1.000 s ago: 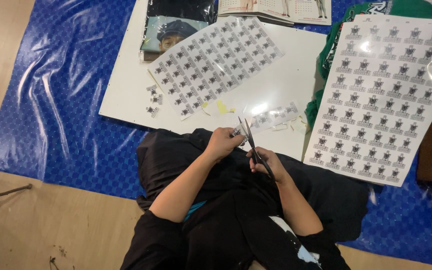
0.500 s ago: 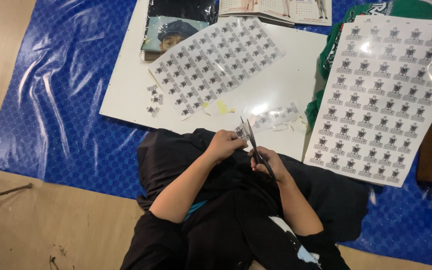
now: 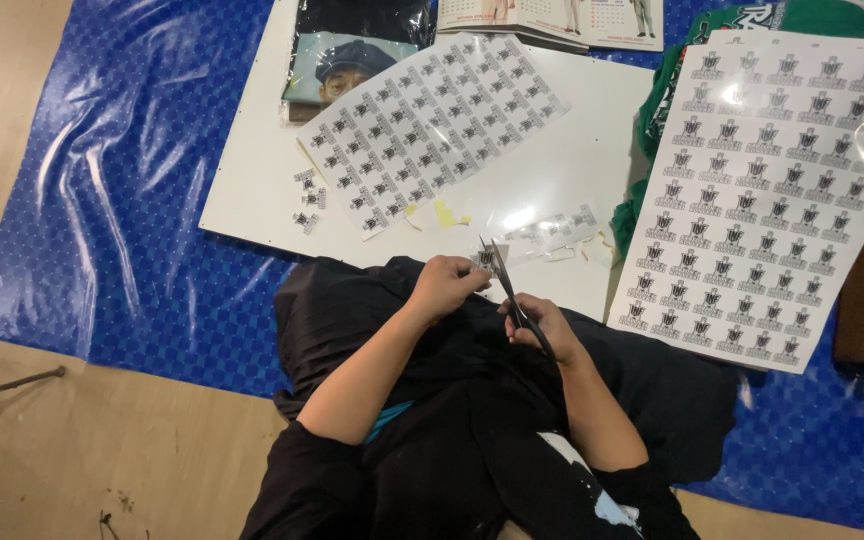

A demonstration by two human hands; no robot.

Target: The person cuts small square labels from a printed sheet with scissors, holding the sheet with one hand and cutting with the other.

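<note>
Scissors gripped in right hand, left hand pinching small cutout, printed sheets beyond.

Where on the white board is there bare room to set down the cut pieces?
Bare white board lies left of the part-cut sticker sheet, around the few cut stickers, and between that sheet and the full sticker sheet. It is crowded near the scissors, where offcut strips lie.
</note>
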